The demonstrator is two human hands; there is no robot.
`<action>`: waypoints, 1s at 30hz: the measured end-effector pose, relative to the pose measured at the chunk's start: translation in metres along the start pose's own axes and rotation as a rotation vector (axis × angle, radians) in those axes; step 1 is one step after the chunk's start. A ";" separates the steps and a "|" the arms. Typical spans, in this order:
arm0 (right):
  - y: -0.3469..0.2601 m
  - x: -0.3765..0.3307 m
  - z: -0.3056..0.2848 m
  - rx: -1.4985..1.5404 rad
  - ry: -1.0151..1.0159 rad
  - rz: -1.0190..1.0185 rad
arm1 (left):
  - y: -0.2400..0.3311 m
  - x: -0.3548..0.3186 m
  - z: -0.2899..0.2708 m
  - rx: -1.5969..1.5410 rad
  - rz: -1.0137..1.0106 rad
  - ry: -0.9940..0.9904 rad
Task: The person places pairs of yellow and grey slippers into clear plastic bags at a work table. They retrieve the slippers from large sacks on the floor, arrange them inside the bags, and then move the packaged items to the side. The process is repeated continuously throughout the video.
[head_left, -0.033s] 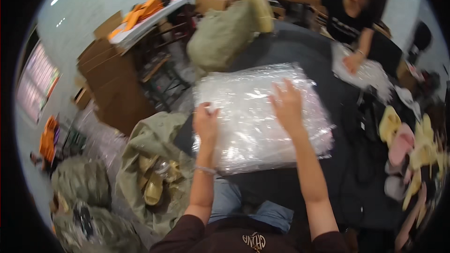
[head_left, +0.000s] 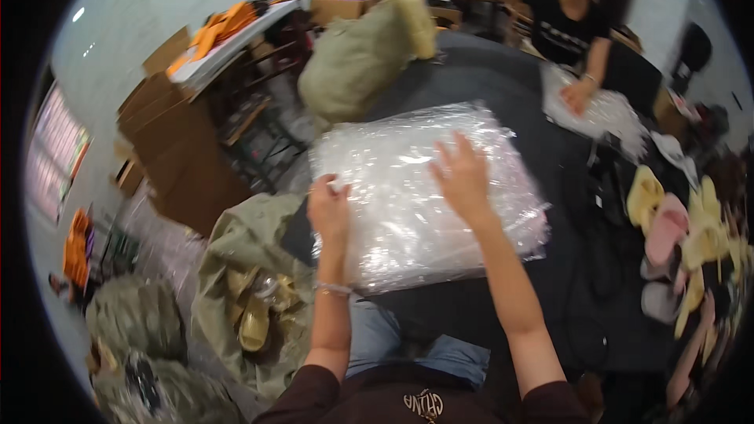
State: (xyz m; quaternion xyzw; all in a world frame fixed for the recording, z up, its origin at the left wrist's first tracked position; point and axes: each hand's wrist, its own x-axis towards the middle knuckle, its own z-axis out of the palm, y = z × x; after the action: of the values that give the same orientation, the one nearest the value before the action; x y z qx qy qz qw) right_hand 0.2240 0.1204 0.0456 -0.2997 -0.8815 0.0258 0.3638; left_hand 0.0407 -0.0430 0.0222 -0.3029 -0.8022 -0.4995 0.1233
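Stack of clear plastic film [head_left: 408, 204] lies flat on the dark bench [head_left: 495, 74], right in front of the person; landmark for all else. Right hand [head_left: 463, 180] sits over the stack's upper face, right of its middle: fingers spread, grip released. Left hand [head_left: 328, 208] at the stack's left edge, fingers curled; cannot tell whether that grip pinches film or merely rests. Step in hand, my judgement: steadying the pile with the right while the left works its edge. Next move probably calls for a sure hold on that slippery edge, right palm kept flat so layers don't slide. Long axis seems to run left to right, right end angled slightly away from the person; outline near square and lens bends edges, so a loose call. No front end stands out; cannot tell where any opening faces. Beyond the stack's far left corner, a bulging green sack [head_left: 353, 71]; well right of the stack, a pink slipper [head_left: 667, 232]; far right beyond it, a co-worker's hand [head_left: 580, 94] on crumpled plastic [head_left: 616, 114].
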 end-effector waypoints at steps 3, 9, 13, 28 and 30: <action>-0.005 -0.018 0.033 -0.050 -0.213 0.087 | -0.011 0.008 -0.007 0.051 0.096 -0.099; 0.003 -0.026 0.032 -0.095 -0.419 0.234 | 0.017 0.008 -0.021 0.490 0.416 -0.303; -0.015 -0.020 0.014 -0.216 -0.525 0.306 | 0.050 0.016 -0.005 0.440 0.559 -0.395; -0.014 -0.021 0.014 -0.264 -0.201 0.100 | 0.031 0.002 0.118 0.399 0.448 -0.428; -0.010 -0.021 0.013 -0.130 -0.195 0.158 | 0.048 0.004 0.110 0.351 0.385 -0.514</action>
State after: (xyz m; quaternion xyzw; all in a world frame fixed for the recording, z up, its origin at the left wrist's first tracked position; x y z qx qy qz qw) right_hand 0.2221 0.1028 0.0260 -0.3872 -0.8862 0.0262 0.2529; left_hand 0.0786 0.0699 0.0076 -0.5382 -0.8088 -0.2294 0.0595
